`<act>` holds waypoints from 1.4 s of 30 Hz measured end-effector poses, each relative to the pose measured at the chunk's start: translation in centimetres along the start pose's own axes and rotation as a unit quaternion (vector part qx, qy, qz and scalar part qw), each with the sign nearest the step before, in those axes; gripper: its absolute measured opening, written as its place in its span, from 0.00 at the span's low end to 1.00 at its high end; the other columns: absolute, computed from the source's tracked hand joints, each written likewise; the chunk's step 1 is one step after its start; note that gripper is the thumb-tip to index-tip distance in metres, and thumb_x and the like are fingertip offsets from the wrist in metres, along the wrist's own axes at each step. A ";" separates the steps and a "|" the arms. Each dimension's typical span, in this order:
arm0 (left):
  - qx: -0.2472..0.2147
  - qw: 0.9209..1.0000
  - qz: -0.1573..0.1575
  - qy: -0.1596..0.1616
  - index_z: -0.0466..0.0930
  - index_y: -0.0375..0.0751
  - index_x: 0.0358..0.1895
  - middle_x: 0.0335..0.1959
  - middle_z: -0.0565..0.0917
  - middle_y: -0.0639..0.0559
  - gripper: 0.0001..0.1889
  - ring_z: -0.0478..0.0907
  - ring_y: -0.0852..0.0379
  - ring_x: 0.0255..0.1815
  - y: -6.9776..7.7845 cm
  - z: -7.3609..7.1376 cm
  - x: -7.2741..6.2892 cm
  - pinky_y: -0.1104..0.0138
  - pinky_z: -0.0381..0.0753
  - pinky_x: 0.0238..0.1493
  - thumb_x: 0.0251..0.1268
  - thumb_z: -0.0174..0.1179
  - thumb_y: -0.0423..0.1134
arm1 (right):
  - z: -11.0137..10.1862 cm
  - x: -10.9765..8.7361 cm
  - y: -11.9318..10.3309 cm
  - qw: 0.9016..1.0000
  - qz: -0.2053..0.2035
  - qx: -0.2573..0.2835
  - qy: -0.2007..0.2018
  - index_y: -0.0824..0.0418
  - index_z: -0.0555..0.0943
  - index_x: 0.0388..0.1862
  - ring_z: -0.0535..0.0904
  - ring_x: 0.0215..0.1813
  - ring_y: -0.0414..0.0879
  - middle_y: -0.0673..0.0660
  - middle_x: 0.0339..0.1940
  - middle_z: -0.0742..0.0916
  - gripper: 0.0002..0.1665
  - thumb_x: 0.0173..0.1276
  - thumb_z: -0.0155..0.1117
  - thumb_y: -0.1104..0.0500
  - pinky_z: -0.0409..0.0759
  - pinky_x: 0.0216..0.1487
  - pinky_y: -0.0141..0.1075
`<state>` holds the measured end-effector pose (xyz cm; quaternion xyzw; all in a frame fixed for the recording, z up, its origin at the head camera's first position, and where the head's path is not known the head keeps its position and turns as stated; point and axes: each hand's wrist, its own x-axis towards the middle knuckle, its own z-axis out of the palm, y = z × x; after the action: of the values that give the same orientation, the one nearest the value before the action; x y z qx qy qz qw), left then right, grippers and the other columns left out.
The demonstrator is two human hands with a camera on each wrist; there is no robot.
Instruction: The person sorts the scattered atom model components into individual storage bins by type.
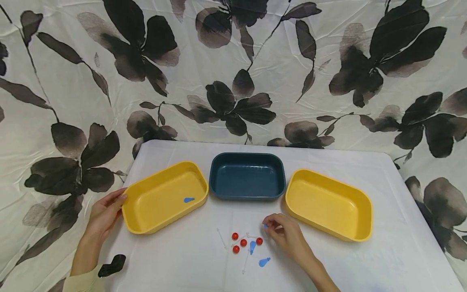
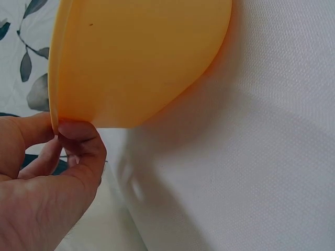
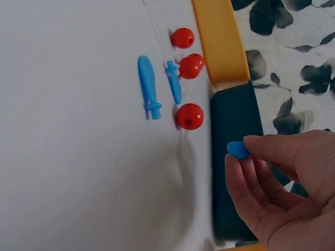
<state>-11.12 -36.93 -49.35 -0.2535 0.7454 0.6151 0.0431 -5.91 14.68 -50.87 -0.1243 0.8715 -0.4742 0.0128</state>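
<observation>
My left hand (image 1: 103, 215) pinches the rim of the left yellow tray (image 1: 157, 198) at its outer end, thumb on one side and fingers on the other in the left wrist view. One small blue plastic piece (image 1: 188, 200) lies inside that tray. Between thumb and fingertips, my right hand (image 1: 288, 234) holds another blue plastic piece (image 3: 238, 150), its far part hidden by the fingers. Left of this hand, on the white cloth, lie two paddle-shaped blue pieces (image 3: 148, 86) with narrow collared necks. Several round red beads (image 3: 189, 116) sit beside them.
Thin clear sticks (image 1: 221, 238) lie among the beads. A dark blue tray (image 1: 248, 182) stands at the back centre, and a second yellow tray (image 1: 328, 202) stands to its right. Behind the white-covered table (image 1: 394, 227) hangs a floral cloth (image 1: 292, 93).
</observation>
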 end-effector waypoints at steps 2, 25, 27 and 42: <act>-0.002 1.000 0.000 0.001 0.61 0.38 0.79 0.50 0.73 0.64 0.34 0.76 0.70 0.44 0.0 0.0 0.0 0.81 0.81 0.43 0.78 0.58 0.48 | 0.0 0.3 -0.2 1.000 -0.003 -0.001 -0.001 0.56 0.86 0.42 0.78 0.38 0.40 0.46 0.36 0.84 0.11 0.65 0.72 0.70 0.85 0.40 0.30; 0.008 1.000 -0.001 0.011 0.61 0.39 0.79 0.50 0.73 0.64 0.35 0.76 0.71 0.45 0.0 0.2 0.0 0.81 0.80 0.44 0.77 0.59 0.50 | 1.4 4.9 -3.3 0.996 -0.077 0.044 0.002 0.58 0.87 0.46 0.81 0.41 0.43 0.49 0.39 0.86 0.10 0.67 0.73 0.67 0.86 0.45 0.33; 0.006 1.000 0.000 0.010 0.62 0.39 0.79 0.50 0.73 0.65 0.35 0.76 0.71 0.44 -0.1 0.1 0.0 0.81 0.80 0.44 0.76 0.59 0.50 | 1.6 5.3 -3.6 0.995 -0.083 0.057 -0.002 0.60 0.87 0.46 0.82 0.42 0.45 0.50 0.39 0.86 0.09 0.68 0.72 0.67 0.86 0.46 0.34; 0.000 1.000 0.004 0.002 0.61 0.38 0.79 0.50 0.73 0.65 0.36 0.76 0.71 0.44 0.1 0.1 0.0 0.81 0.81 0.44 0.76 0.59 0.50 | 2.9 8.1 -5.2 0.991 -0.102 0.085 0.015 0.63 0.87 0.46 0.82 0.43 0.47 0.52 0.39 0.87 0.09 0.67 0.72 0.67 0.85 0.46 0.33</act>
<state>-11.20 -36.86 -49.31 -0.2517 0.7463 0.6150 0.0384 -12.29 7.77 -47.39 -0.2039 0.8108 -0.5473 -0.0385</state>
